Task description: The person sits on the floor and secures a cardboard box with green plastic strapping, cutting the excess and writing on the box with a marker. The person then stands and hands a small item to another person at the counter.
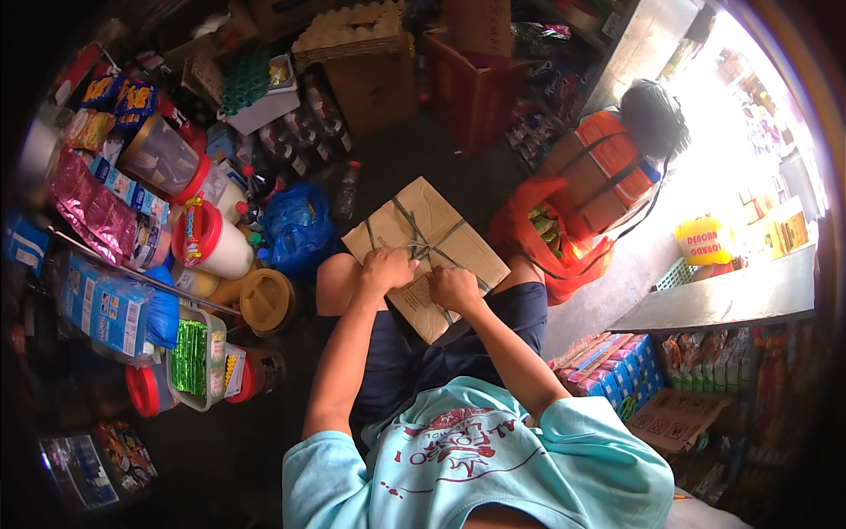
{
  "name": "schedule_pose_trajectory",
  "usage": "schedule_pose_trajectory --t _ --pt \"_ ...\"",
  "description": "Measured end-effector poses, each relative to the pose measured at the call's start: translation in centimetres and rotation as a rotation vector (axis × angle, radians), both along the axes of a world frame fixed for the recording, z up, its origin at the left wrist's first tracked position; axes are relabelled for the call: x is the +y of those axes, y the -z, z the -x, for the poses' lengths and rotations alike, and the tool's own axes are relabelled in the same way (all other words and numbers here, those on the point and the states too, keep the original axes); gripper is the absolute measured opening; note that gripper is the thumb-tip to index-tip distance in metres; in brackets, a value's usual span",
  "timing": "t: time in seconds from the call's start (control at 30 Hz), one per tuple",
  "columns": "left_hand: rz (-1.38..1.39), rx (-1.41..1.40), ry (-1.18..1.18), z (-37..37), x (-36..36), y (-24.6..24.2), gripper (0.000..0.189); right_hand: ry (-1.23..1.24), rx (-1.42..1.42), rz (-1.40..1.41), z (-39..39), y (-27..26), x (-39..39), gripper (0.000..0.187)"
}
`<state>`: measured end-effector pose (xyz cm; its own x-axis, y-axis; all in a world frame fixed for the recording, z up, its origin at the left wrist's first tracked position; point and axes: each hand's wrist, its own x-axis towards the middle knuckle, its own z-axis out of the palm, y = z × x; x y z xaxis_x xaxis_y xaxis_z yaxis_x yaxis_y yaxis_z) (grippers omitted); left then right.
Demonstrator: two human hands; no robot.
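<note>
A flat cardboard box (433, 211) lies across my lap, tied crosswise with dark plastic string (457, 231) that meets in a knot near its middle. My left hand (390, 269) is closed on the string at the left of the knot, its knuckles over the box. Just right of it, my right hand (455, 289) grips the string too, close to the box's near half. The fingertips of both hands are partly hidden. Printed writing shows on the cardboard.
A blue plastic bag (297, 225) and lidded jars (215, 241) stand at left. To the right are a red plastic bag (562, 264) and a strapped stack of boxes (605, 172). Bottles (307, 132) and a large carton (370, 86) stand ahead. A shelf (720, 287) juts at far right.
</note>
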<state>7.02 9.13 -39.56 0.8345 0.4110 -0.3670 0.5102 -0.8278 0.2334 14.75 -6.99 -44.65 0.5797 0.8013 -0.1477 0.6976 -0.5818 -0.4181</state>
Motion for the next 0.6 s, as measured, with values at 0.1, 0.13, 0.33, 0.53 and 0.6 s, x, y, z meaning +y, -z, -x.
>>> schedule_pose_trajectory --t 0.1,0.13,0.33,0.53,0.6 --pt "-0.014 0.073 0.026 -0.1 0.6 -2.1 0.049 -0.006 -0.023 -0.010 -0.1 0.6 -0.6 0.032" --pt "-0.052 0.128 0.049 0.1 0.7 -2.8 0.050 -0.033 -0.067 -0.075 0.0 0.8 -1.1 0.031" --pt "0.284 -0.700 -0.128 -0.6 -0.4 -6.6 0.048 -0.047 -0.143 -0.157 1.9 1.5 -2.2 0.024" --pt "0.434 -0.979 -0.328 2.8 -1.4 -9.7 0.048 0.042 -0.154 -0.205 4.2 2.5 -5.0 0.027" --pt "0.389 -0.970 -0.323 3.3 -1.8 -9.6 0.045 0.017 -0.181 -0.303 3.4 2.7 -5.4 0.028"
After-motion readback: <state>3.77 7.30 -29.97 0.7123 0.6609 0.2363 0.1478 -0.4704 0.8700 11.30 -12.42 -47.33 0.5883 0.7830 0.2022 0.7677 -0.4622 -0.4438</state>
